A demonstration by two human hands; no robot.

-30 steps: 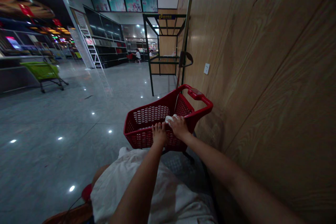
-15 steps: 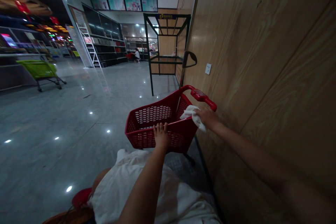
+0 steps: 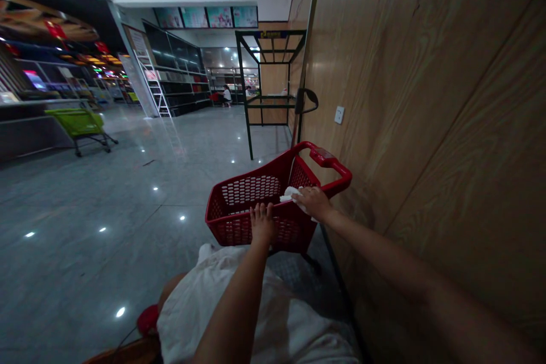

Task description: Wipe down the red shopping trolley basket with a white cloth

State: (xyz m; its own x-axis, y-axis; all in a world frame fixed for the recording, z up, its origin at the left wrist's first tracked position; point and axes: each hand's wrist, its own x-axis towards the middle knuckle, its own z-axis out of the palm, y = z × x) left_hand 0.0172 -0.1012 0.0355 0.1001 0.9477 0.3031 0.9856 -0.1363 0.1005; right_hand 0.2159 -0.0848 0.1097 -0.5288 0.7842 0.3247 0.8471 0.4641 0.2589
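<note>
Head view, all places given relative to the red shopping cart (image 3: 230,228):

- Long axis: the cart lies across the person's front, its handle end up and to the right of the view, its other end toward the open floor.
- The right hand (image 3: 313,203) lies palm-down at the cart's rim, fingers closed over a white cloth (image 3: 292,196). It is the hand nearer the handle.
- The left hand (image 3: 262,224) rests on the near rim, fingers spread. Whether it grips cannot be told.
- Wood-grain wall panelling (image 3: 426,125): just beside the handle end.
- Black metal shelf frame (image 3: 244,102): beyond the cart.
- Green shopping cart (image 3: 79,122): well left of the cart.
</note>
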